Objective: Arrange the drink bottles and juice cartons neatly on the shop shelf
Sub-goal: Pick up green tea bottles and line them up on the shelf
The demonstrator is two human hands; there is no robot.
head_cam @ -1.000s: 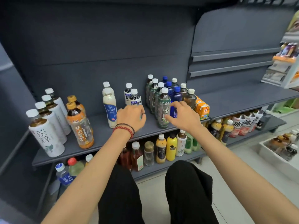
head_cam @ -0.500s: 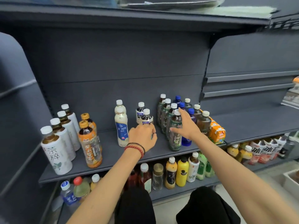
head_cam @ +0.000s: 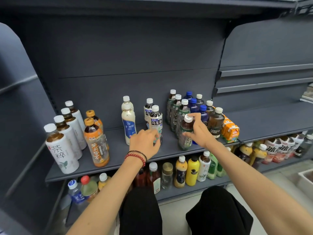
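The green-label tea bottle [head_cam: 185,143] stands close to upright at the front of its row on the middle shelf [head_cam: 118,155], long axis vertical. It is pinched at neck and shoulder by the right hand [head_cam: 199,133], the nearer hand. The oolong bottle [head_cam: 156,122], just to the left, is gripped low by the left hand [head_cam: 145,143].
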